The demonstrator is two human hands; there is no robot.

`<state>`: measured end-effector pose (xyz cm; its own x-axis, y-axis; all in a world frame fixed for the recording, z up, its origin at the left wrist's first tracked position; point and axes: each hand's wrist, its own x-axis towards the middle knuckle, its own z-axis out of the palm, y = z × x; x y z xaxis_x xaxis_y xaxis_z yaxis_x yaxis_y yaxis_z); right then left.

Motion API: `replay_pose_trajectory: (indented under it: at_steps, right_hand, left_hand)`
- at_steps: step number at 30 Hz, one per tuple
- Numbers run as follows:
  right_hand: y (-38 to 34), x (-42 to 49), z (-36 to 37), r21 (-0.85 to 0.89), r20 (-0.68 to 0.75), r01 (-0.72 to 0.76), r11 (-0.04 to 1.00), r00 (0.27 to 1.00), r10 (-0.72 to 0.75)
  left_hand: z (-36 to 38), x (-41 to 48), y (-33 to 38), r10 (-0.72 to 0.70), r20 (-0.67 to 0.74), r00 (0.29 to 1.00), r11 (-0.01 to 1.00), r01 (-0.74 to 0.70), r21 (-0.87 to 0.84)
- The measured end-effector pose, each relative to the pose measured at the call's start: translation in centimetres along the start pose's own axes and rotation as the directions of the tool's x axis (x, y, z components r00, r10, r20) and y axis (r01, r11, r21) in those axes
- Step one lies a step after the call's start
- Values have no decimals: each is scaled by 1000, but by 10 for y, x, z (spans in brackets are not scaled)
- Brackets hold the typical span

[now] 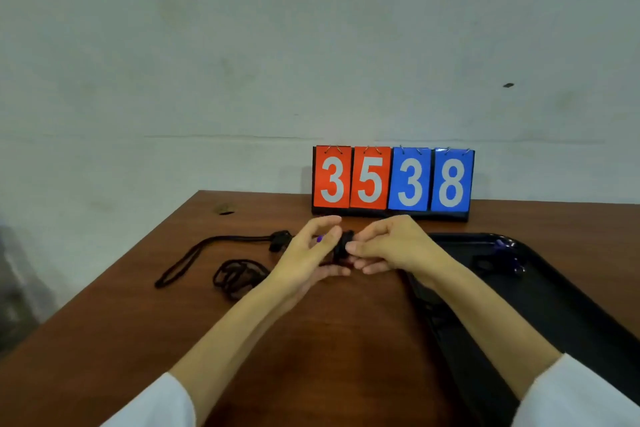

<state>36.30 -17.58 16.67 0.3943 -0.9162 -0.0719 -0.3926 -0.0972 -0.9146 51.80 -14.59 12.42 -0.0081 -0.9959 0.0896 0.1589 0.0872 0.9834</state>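
Observation:
Over the middle of the brown table (346, 340) my left hand (311, 253) and my right hand (391, 246) meet around a small black part (343, 244). The fingers and thumbs of both hands pinch it. A bit of purple (319, 238) shows behind my left fingers. What the part is stays unclear, since the hands hide most of it.
A black cord with a clip (280, 239) and a bundle of black cord (239, 276) lie left of my hands. On the right a black tray (554, 305) holds small purple pieces (507, 253). A flip scoreboard (393, 180) reading 3538 stands against the wall.

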Motion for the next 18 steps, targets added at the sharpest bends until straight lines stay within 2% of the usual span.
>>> replay_pose_trajectory:
  at_steps: [3, 7, 11, 18]
  right_hand:
    - [13, -6, 4, -168, -18, 11, 986, 1000, -15]
    - [34, -19, 5, -413, -101, 134, 901, 976, -191]
    - [43, -28, 0, -403, -122, 188, 896, 959, -256]
    - [47, -35, 3, -456, -246, 247, 855, 888, -388]
  left_hand:
    - [0, -4, -14, -48, 80, 996, 997, 44, 57]
    - [4, -6, -20, -164, 138, 977, 986, 161, 33]
    - [8, -5, -20, -203, 175, 963, 979, 201, 27]
    - [11, -11, -13, -259, 236, 937, 916, 316, -248]
